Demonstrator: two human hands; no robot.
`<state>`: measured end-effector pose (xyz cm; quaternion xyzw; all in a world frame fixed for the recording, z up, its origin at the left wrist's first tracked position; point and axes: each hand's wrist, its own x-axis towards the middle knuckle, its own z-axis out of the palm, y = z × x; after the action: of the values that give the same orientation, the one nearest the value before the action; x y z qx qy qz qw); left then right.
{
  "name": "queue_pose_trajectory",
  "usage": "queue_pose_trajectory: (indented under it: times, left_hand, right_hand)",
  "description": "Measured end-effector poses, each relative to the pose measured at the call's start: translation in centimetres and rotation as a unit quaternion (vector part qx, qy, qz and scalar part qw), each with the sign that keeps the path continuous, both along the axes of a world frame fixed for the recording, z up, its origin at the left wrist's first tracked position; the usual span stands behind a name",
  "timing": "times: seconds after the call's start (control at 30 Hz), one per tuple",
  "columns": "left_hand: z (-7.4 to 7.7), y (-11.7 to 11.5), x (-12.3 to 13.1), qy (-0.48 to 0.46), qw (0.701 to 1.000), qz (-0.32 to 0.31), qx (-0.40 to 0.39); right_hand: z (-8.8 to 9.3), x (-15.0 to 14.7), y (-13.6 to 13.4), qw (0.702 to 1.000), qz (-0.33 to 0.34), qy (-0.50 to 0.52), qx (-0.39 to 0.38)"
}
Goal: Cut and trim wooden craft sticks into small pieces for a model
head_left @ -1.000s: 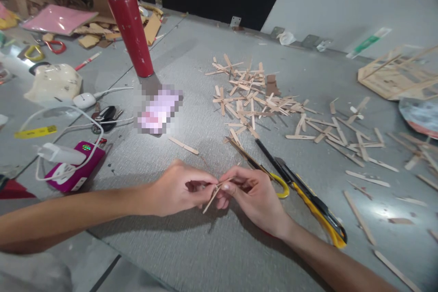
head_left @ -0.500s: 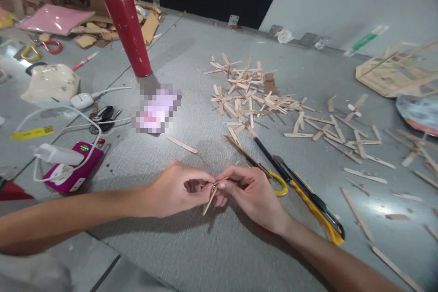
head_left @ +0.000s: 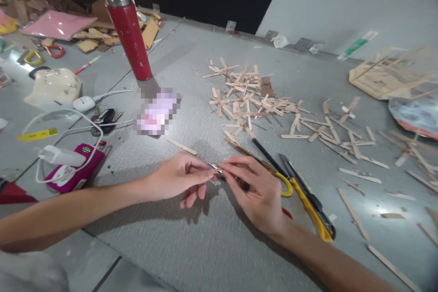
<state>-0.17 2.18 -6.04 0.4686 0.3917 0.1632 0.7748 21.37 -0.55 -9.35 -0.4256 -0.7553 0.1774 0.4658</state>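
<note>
My left hand (head_left: 183, 175) pinches a small piece of wooden craft stick (head_left: 216, 171) between thumb and forefinger; its other fingers curl loosely below. My right hand (head_left: 258, 187) is closed close against it, fingertips meeting the left ones. A slim metal tip (head_left: 212, 165) shows at the stick. In line with it, dark parts show under the right fingers and a bit of red (head_left: 286, 212) beside the wrist, apparently one red-handled tool in the right hand; its kind is hidden. Beyond the hands lies a loose craft stick (head_left: 182, 146).
Right of my right hand lie a yellow box cutter (head_left: 313, 205) and a yellow-handled tool (head_left: 285, 185). Farther back spreads a heap of craft sticks (head_left: 246, 86). At left stand a red bottle (head_left: 130, 39), a blurred phone (head_left: 157, 112) and a purple power bank (head_left: 77, 169) with cables.
The stick that pointed down toward me between my fingers now lies nearly level. My left fingers have loosened below, and my right hand has turned, baring more of the metal tip.
</note>
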Motion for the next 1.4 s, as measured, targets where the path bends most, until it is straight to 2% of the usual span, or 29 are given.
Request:
queue_pose_trajectory:
  times: [0.07, 0.13, 0.27, 0.43, 0.57, 0.67, 0.8, 0.93, 1.07, 1.23, 1.4]
  left_hand:
    - [-0.2, -0.1, 0.1, 0.005, 1.0, 0.004, 0.012]
    - [-0.3, -0.2, 0.1, 0.016, 0.999, 0.001, 0.029]
    - [-0.6, -0.4, 0.0, 0.039, 0.997, -0.023, 0.064]
    - [-0.5, -0.6, 0.1, 0.034, 0.996, -0.037, 0.078]
    - [-0.3, -0.8, 0.3, 0.018, 0.995, -0.036, 0.089]
    - [-0.5, -0.8, 0.4, 0.001, 0.997, -0.028, 0.072]
    - [-0.8, -0.5, 0.4, -0.046, 0.999, -0.022, 0.01]
    - [-1.1, -0.3, 0.3, -0.07, 0.996, -0.051, -0.008]
    - [-1.4, -0.5, 0.3, -0.09, 0.994, -0.064, -0.006]
    - [-1.7, -1.1, 0.4, -0.106, 0.993, -0.058, 0.004]
    - [-1.6, -1.3, 0.4, -0.106, 0.993, -0.057, 0.011]
  right_hand:
    - [0.0, 0.1, 0.0, 0.994, -0.033, -0.064, 0.078]
    - [0.0, 0.1, 0.0, 0.986, -0.032, -0.105, 0.125]
    - [-0.1, 0.3, -0.1, 0.974, 0.013, -0.172, 0.15]
    - [-0.7, 0.4, -0.2, 0.939, 0.005, -0.273, 0.209]
    - [-0.9, 0.3, -0.4, 0.923, -0.002, -0.305, 0.233]
    - [-0.7, 0.4, -0.5, 0.917, 0.004, -0.315, 0.245]
    - [-0.6, 0.8, -0.7, 0.908, 0.035, -0.322, 0.268]
    - [-0.4, 0.8, -0.9, 0.908, 0.072, -0.316, 0.265]
    - [-0.3, 0.6, -0.9, 0.919, 0.087, -0.27, 0.274]
    - [-0.3, 0.8, -1.0, 0.95, 0.104, -0.207, 0.21]
    - [-0.1, 0.8, -0.9, 0.967, 0.114, -0.161, 0.162]
